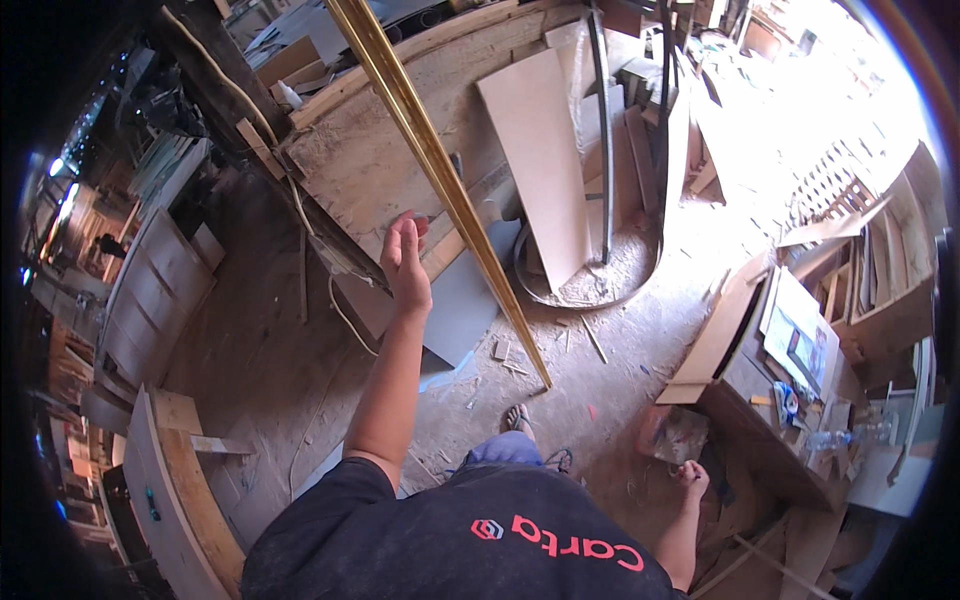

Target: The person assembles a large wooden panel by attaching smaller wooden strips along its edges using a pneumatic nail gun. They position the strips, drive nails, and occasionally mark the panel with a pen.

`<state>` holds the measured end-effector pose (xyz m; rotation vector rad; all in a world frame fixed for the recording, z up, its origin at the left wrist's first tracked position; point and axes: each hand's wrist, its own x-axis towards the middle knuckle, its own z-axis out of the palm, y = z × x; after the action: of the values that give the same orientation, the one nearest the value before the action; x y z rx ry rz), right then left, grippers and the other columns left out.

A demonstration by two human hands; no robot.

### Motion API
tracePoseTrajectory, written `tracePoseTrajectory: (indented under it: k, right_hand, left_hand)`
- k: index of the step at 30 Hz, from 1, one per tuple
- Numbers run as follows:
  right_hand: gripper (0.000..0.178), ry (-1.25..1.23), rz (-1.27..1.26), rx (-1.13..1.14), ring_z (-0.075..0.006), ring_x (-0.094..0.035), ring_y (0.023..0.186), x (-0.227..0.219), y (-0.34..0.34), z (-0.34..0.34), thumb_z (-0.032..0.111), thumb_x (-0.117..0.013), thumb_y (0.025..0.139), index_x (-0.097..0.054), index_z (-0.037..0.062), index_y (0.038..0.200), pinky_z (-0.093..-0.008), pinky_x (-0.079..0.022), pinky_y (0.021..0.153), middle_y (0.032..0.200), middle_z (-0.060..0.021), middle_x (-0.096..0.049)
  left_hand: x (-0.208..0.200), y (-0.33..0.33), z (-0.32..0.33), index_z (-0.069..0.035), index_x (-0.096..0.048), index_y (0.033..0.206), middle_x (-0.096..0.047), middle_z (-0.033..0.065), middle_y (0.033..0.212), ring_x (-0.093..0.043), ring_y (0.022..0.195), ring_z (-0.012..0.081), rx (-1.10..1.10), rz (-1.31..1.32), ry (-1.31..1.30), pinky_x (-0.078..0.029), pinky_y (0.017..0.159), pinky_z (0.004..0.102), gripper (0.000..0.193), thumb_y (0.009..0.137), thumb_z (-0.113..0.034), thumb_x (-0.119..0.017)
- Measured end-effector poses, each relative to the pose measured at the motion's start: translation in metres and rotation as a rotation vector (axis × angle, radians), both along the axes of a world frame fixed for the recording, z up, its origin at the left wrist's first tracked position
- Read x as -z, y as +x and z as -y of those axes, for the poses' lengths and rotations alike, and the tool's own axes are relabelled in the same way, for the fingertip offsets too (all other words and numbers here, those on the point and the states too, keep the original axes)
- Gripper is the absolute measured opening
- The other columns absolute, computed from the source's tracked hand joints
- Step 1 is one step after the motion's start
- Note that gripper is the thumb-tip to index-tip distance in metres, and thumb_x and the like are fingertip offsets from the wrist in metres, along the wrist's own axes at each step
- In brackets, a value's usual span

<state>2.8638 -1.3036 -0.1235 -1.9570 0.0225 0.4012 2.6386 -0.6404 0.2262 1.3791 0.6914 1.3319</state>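
Observation:
A long, gold-coloured ridged strip [437,166] runs slantwise from the top edge down to the floor, its lower end not far from my feet. Just left of it, my left hand [405,265] is raised with the fingers stretched out. It holds nothing, and a gap shows between it and the strip. My right hand [691,479] hangs low on the right, fingers curled closed. A small dark bit shows at those fingers, too small to name. Below the left hand, a grey sheet [462,312] leans by the wooden workbench [350,165].
A pale board [540,165] leans upright beside a curved dark band [600,302] on the floor. Wood scraps [503,350] lie near my feet. To the right stands a brown cabinet [765,430] with papers and a bottle on top. A cable [340,315] hangs off the bench.

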Motion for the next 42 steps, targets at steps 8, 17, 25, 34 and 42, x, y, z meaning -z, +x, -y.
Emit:
tracePoseTrajectory:
  k: [8,17,25,34,42]
  right_hand:
    - [0.013,-0.163,-0.517,-0.314,-0.0148,-0.064,0.067,0.088,-0.067,-0.051,0.012,-0.066,0.086,-0.072,0.0013,0.086,-0.0314,-0.054,0.063,0.077,-0.0059,-0.070]
    - [0.011,-0.224,-0.302,-0.606,-0.0145,-0.060,0.063,0.037,0.183,-0.292,0.016,-0.063,0.086,-0.068,0.0055,0.086,-0.0321,-0.049,0.059,0.074,-0.0038,-0.066]
    - [0.010,-0.252,-0.211,-0.912,-0.0142,-0.057,0.060,0.025,0.293,-0.509,0.019,-0.061,0.087,-0.065,0.0092,0.086,-0.0326,-0.045,0.055,0.072,-0.0020,-0.063]
    - [0.009,-0.321,-0.221,-1.009,-0.0138,-0.053,0.057,0.051,0.309,-0.584,0.022,-0.058,0.088,-0.062,0.0133,0.086,-0.0332,-0.040,0.050,0.070,0.0000,-0.060]
    - [0.013,-0.276,-0.321,-1.673,-0.0149,-0.056,0.054,0.054,0.131,-0.575,0.020,-0.065,0.084,-0.068,0.0096,0.091,-0.0291,-0.040,0.045,0.070,-0.0029,-0.063]
  left_hand:
    - [-0.027,0.050,-0.045,-0.002,-0.049,0.136,-0.060,0.0074,0.118,-0.057,0.107,0.0143,0.120,0.078,0.122,-0.042,0.097,0.0321,0.056,0.102,-0.046,-0.047]
    - [-0.035,0.105,-0.042,-0.005,-0.059,0.104,-0.062,0.0032,0.086,-0.058,0.080,0.0107,-0.022,0.170,0.003,-0.048,0.074,0.0286,0.033,0.099,-0.038,-0.059]
    - [-0.057,0.089,0.012,-0.004,-0.054,0.111,-0.059,0.0020,0.087,-0.056,0.078,0.0088,-0.164,0.101,-0.068,-0.048,0.072,0.0269,0.031,0.099,-0.032,-0.060]
    - [-0.068,0.033,0.116,-0.002,-0.058,0.112,-0.061,0.0018,0.086,-0.060,0.077,0.0085,-0.409,-0.013,-0.022,-0.050,0.067,0.0267,0.033,0.088,-0.015,-0.075]
    - [-0.074,-0.058,0.230,0.000,-0.054,0.109,-0.060,0.0083,0.078,-0.062,0.061,0.0138,-0.800,0.065,0.238,-0.051,0.051,0.0243,0.036,0.089,-0.024,-0.072]
